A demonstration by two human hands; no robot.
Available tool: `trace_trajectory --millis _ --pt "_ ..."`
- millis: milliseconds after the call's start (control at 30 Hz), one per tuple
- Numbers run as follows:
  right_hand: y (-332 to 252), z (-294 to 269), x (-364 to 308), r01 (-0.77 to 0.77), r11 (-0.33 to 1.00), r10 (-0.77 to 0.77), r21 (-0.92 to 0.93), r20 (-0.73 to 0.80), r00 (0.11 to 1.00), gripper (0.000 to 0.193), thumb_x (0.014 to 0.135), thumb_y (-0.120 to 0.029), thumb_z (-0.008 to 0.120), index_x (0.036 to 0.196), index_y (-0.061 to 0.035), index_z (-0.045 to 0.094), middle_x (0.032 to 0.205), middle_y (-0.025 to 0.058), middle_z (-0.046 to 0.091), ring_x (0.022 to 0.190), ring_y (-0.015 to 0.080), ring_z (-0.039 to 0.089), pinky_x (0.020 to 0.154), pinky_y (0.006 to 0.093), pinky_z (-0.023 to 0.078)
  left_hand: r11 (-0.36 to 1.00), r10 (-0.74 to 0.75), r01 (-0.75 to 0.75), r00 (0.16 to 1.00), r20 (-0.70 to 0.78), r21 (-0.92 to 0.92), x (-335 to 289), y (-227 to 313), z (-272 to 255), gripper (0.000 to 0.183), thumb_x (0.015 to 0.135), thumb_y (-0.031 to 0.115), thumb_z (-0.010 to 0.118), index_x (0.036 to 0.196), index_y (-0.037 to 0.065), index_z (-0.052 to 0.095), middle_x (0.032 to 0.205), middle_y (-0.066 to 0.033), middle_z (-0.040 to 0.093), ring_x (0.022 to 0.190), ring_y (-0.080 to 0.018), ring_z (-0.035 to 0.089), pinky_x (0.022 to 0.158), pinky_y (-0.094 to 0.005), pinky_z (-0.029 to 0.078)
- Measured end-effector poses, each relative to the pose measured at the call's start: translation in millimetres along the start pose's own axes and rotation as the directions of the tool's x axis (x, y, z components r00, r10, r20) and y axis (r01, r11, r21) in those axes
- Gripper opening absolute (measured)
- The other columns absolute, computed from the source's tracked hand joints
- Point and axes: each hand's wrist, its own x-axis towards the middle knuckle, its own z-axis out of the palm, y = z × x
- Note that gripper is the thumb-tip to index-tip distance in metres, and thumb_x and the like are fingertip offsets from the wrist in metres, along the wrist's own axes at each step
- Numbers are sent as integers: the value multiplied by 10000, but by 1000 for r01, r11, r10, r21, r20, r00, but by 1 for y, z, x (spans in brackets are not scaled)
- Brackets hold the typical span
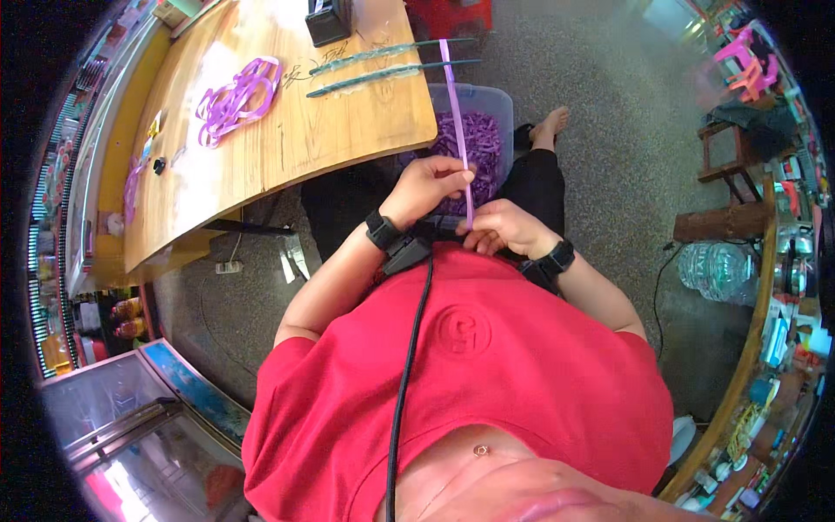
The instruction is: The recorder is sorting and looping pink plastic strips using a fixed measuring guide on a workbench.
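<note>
A narrow purple ribbon [458, 117] runs from two thin dark rods [391, 76] on the table toward my body. My left hand [428, 187] pinches it between thumb and fingers, partway along. Closer to me, my right hand [504, 229] is closed at the ribbon's near end, its fingers curled and partly hidden. The rods lie side by side and jut past the table's right edge, where the ribbon crosses them. Below the ribbon, a clear plastic tub [499, 103] holds many small purple pieces [487, 143].
A wooden table [348, 130] stands ahead on the left, with a loose heap of purple ribbon [239, 97] and a black holder [327, 22] on it. A wooden stool [726, 152] and a large clear bottle [718, 271] are at right. A black cable [409, 365] hangs down my front.
</note>
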Motion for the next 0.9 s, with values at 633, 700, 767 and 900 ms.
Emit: trace_trajectory --millis 633,700,767,900 --pt "-60 -24 13 507 861 -509 -44 -87 856 299 937 -215 580 1149 -13 641 1031 77 682 853 144 652 784 288 536 996 -90 90 996 15 3 -12 5 -1 213 844 208 734 850 -5 731 738 -57 697 651 -105 635 613 -241 501" --pt "-66 -26 12 547 835 -538 51 -127 833 308 923 -193 581 1176 -23 629 1074 76 671 936 156 642 837 298 525 976 -138 137 990 -7 168 -14 7 -5 193 870 176 696 907 -9 735 800 -50 705 691 -109 636 674 -252 523" --pt "-72 -21 15 538 842 -516 44 -222 827 310 931 -232 597 1177 -48 634 1070 62 669 909 148 634 788 280 517 987 -117 115 993 12 116 -16 7 -7 208 869 195 690 904 -4 740 791 -45 700 693 -106 628 671 -247 515" --pt "-72 -14 30 500 859 -511 -111 -255 821 336 924 -273 657 1146 -21 642 1025 55 681 871 128 647 769 261 514 980 -126 121 992 19 157 -16 3 -9 207 867 192 685 911 0 746 794 -48 706 703 -103 629 680 -247 516"
